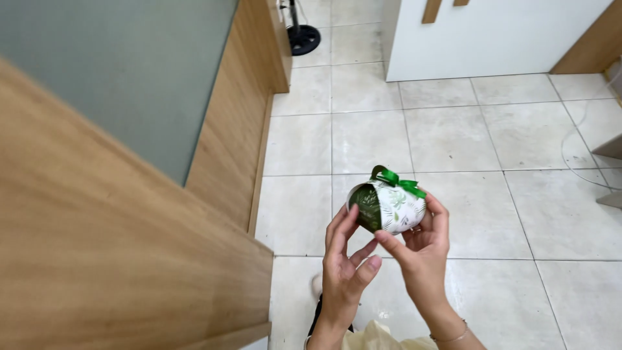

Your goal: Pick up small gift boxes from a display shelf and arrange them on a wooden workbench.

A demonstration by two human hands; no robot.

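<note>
A small rounded gift box (389,206), white with green leaf print and a green ribbon bow on top, is held in front of me above the tiled floor. My right hand (421,253) cups it from below and behind, thumb against its lower front. My left hand (346,259) touches its dark green left end with the fingertips, thumb pointing toward the right thumb. A thin bracelet sits on my right wrist.
A wooden counter with a frosted glass panel (129,84) fills the left side. Pale floor tiles (453,136) stretch ahead to a white cabinet (492,35). A black round stand base (303,37) sits at the far top. A thin cable (570,146) lies at right.
</note>
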